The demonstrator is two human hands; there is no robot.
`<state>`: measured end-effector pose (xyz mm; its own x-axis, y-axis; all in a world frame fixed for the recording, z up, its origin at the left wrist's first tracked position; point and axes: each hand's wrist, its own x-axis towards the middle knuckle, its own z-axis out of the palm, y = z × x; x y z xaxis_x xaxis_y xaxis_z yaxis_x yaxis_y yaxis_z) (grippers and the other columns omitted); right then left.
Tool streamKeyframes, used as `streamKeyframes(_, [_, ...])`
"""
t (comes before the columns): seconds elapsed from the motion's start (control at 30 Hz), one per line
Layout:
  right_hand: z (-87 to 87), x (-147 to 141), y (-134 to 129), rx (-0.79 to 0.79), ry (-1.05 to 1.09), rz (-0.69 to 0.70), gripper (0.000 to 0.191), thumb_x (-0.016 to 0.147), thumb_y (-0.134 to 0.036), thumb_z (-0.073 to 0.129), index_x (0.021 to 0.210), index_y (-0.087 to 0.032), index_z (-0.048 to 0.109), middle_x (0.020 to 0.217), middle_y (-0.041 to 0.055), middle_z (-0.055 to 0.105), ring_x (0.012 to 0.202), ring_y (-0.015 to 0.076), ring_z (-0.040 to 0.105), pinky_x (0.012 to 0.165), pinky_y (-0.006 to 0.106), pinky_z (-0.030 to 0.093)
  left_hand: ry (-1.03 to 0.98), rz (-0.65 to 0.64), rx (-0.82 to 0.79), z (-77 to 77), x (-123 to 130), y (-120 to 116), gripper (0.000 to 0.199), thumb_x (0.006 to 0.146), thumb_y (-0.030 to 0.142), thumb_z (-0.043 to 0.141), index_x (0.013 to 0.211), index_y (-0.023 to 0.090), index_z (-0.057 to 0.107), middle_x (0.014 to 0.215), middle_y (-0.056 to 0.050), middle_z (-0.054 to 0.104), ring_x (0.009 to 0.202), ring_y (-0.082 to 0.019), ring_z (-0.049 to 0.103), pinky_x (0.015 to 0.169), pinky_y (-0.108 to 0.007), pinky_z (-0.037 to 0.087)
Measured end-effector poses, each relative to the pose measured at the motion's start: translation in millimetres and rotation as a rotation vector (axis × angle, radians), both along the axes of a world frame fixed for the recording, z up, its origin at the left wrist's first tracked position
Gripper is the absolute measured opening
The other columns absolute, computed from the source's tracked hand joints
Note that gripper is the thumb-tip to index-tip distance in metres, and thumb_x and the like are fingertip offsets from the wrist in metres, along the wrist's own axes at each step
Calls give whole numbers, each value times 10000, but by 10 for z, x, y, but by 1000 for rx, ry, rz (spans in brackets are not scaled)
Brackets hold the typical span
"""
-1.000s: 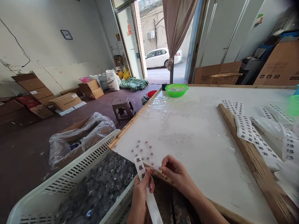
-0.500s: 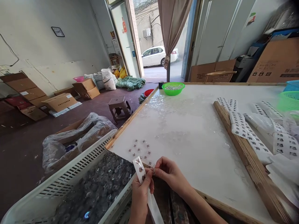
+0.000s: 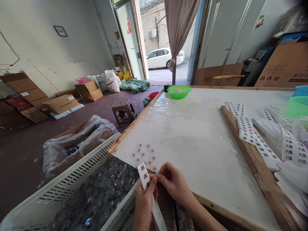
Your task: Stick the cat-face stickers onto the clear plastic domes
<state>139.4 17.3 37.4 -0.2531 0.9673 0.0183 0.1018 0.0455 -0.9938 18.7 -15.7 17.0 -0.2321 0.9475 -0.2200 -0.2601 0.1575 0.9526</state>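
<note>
My left hand is closed on a white sticker strip printed with small dark animal-face pictures; its long tail hangs down below the hand. The thumb presses on the strip's face. My right hand pinches at the left fingertips, thumb and forefinger together; whatever is between them is too small to make out. Just beyond the hands, several small clear pieces with the same pictures lie on the white table. Left of my hands, a white plastic basket holds many clear, round, glassy pieces.
A wooden bar crosses the table's right side, with more sticker strips beyond it. A green bowl stands at the far corner. A plastic-lined box and a brown stool are on the floor to the left.
The sticker strip has tilted slightly, so its pictures show more plainly. Both hands stay almost in place, fingertips together. The whole view has shifted a little.
</note>
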Motion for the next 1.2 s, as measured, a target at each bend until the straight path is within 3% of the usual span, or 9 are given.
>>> streamKeyframes(0.13, [-25, -52, -13, 22, -4, -43, 231, 777, -270, 541, 978, -175, 484, 891, 27, 554, 645, 98, 504, 589, 227, 397, 2, 4, -14, 76, 13, -15, 343, 696, 451, 663, 773, 124, 595, 411, 42, 404, 398, -70, 360, 414, -191, 262])
streamKeyframes(0.27, [-162, 30, 149, -54, 90, 59, 229, 773, -343, 550, 895, -154, 511, 701, 5, 536, 628, 116, 503, 570, 231, 399, -23, 68, -28, 87, 31, 19, 360, 693, 466, 658, 772, 121, 593, 423, 40, 423, 383, -62, 359, 403, -180, 254])
streamKeyframes(0.5, [-661, 592, 434, 13, -474, -219, 114, 738, -252, 516, 795, -156, 538, 757, 58, 588, 660, 173, 542, 623, 302, 405, -354, 301, 28, 32, -166, 145, 330, 688, 469, 592, 751, 146, 572, 717, -24, 607, 368, -62, 403, 333, -196, 255])
streamKeyframes(0.63, [-779, 382, 467, 109, -590, -188, 142, 726, -151, 490, 819, -141, 597, 855, 97, 595, 698, 168, 561, 652, 286, 415, -454, 353, -34, 40, -236, 130, 247, 638, 370, 624, 752, 153, 597, 690, -3, 560, 539, -122, 513, 438, -237, 408])
streamKeyframes(0.8, [-654, -221, 731, 150, -529, 38, 236, 794, -127, 419, 891, -142, 633, 775, 75, 638, 732, 170, 573, 673, 267, 402, -423, 370, -18, 35, -302, 92, 306, 675, 408, 639, 814, 135, 645, 594, 13, 483, 518, -77, 441, 469, -183, 372])
streamKeyframes(0.9, [-522, -360, 776, 179, -548, 90, 238, 815, -151, 411, 906, -142, 630, 843, 92, 641, 785, 190, 577, 705, 292, 396, -356, 370, -17, 79, -377, 73, 394, 679, 469, 653, 901, 144, 663, 700, -16, 553, 594, -93, 495, 515, -180, 394])
streamKeyframes(1.03, [-262, -315, 532, 104, -360, 125, 247, 844, -270, 433, 1009, -165, 585, 970, 93, 614, 824, 184, 569, 720, 298, 412, -306, 278, -38, 153, -379, 70, 446, 707, 483, 644, 1043, 189, 641, 1057, -82, 595, 890, -195, 568, 645, -224, 450])
streamKeyframes(1.13, [-55, -320, 287, 40, -146, 270, 208, 805, -258, 485, 987, -183, 555, 845, 32, 616, 737, 143, 555, 646, 241, 416, -327, 227, -10, 142, -300, 77, 443, 716, 459, 648, 1069, 191, 634, 1046, -97, 606, 891, -206, 574, 652, -243, 458])
streamKeyframes(1.2, [23, -344, 202, 56, -134, 248, 99, 783, -208, 486, 858, -174, 542, 719, 2, 586, 659, 123, 523, 591, 217, 388, -315, 221, 44, 119, -264, 78, 399, 718, 409, 662, 1055, 198, 637, 997, -77, 618, 817, -167, 572, 623, -224, 453])
